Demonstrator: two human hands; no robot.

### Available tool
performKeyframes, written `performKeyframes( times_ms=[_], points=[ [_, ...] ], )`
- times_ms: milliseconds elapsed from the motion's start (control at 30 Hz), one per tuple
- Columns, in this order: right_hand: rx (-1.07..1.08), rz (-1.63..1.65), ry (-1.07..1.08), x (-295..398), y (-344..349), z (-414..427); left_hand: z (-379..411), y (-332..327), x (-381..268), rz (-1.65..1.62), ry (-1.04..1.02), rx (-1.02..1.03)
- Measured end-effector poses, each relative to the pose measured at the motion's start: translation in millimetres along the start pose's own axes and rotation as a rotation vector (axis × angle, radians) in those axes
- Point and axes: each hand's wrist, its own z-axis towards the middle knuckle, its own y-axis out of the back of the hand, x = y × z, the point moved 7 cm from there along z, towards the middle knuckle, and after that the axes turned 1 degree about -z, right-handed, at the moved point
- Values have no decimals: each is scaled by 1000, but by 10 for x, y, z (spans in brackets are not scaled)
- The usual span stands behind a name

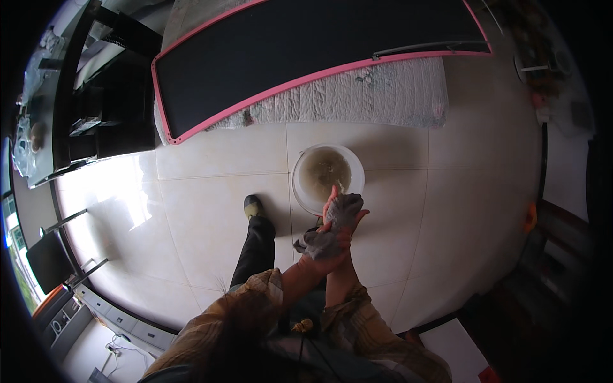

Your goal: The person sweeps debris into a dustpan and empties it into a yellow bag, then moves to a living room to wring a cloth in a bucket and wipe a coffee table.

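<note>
A grey cloth [345, 209] is bunched between my hands, at the near rim of a white bucket [355, 165]. One wad of it sits at the upper hand, and another hangs out to the left by my wrist. My left hand [339, 243] closes around the lower part of the cloth. Further forward, my right hand [359, 218] holds the upper wad, its fingers partly covered by the fabric. Murky water [325, 167] fills part of the bucket, with its surface disturbed. The hands overlap, so some fingers are hidden.
Beyond the bucket, a pink-framed black board [297, 57] lies over a quilted cover [383, 91]. Dark furniture [115, 105] stands at the far left, and a chair-like metal-framed object [52, 261] at left. My shoe [253, 207] is on the tiled floor [220, 210] left of the bucket.
</note>
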Motion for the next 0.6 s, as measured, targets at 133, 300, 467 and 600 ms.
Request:
performKeyframes(
  times_ms=[133,300,467,600],
  points=[
    [-150,-534,-110,115,-139,-33,-31,55,-92,27,68,-59],
    [-338,-1020,-214,441,266,242,-88,201,-485,458,-62,-146],
    [-260,-1811,-165,522,-138,353,-157,47,-615,1236,-130,-687],
    [-163,-2520,-117,357,-399,417,26,-248,-604,2543,-104,-717]
  ],
)
